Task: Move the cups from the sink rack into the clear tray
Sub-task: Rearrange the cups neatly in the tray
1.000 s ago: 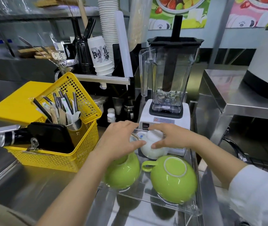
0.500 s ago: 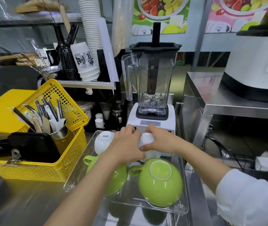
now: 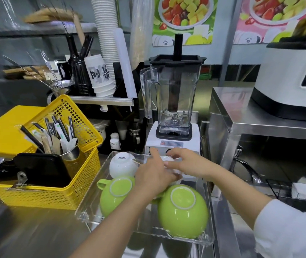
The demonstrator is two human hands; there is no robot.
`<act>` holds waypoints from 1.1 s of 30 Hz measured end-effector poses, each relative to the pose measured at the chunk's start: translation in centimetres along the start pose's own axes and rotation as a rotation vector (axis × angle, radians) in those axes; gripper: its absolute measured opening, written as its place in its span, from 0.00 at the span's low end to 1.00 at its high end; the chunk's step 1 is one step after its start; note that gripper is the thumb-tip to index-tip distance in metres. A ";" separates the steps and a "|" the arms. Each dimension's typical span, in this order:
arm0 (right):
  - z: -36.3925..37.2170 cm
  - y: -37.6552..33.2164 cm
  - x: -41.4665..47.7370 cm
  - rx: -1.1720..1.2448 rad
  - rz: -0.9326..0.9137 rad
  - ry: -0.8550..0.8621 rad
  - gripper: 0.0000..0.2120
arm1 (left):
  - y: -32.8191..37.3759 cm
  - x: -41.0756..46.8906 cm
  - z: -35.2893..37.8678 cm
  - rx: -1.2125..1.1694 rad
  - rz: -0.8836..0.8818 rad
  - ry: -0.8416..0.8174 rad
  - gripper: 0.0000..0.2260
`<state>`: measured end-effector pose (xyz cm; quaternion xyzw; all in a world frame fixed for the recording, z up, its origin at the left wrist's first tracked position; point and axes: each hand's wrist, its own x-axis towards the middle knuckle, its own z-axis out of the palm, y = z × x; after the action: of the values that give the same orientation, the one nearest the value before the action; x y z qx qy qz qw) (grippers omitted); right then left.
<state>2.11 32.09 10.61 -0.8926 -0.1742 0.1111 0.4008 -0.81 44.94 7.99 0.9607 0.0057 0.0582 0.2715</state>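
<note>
The clear tray (image 3: pixel 87 207) lies on the steel counter in front of a blender. Two green cups sit upside down in it, the left green cup (image 3: pixel 115 196) and the right green cup (image 3: pixel 183 211). A white cup (image 3: pixel 122 163) stands upside down at the tray's back left. At the back right, a second white cup (image 3: pixel 168 158) is mostly covered by both hands. My right hand (image 3: pixel 185 162) grips it from the right, and my left hand (image 3: pixel 155 175) rests against it from the left with the forefinger stretched out. The sink rack is out of view.
A yellow basket (image 3: pixel 42 194) with a steel cutlery pot and a black device stands left of the tray. The blender (image 3: pixel 172 112) is just behind the tray. A steel stand (image 3: pixel 260 125) carries a white machine on the right, with a tap (image 3: pixel 249 168) below it.
The camera view has shifted, so everything sits further right in frame. The back-left white cup came into view as my left hand moved right. Both hands stay on the second white cup.
</note>
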 end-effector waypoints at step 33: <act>-0.5 1.8 -1.7 -0.161 0.059 0.049 0.11 | -1.8 2.4 -1.9 -0.167 0.265 -0.341 0.39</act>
<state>1.15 30.00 9.68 -0.9291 -0.1461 0.0866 0.3286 1.37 47.61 8.94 0.9231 -0.1716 -0.0697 0.3369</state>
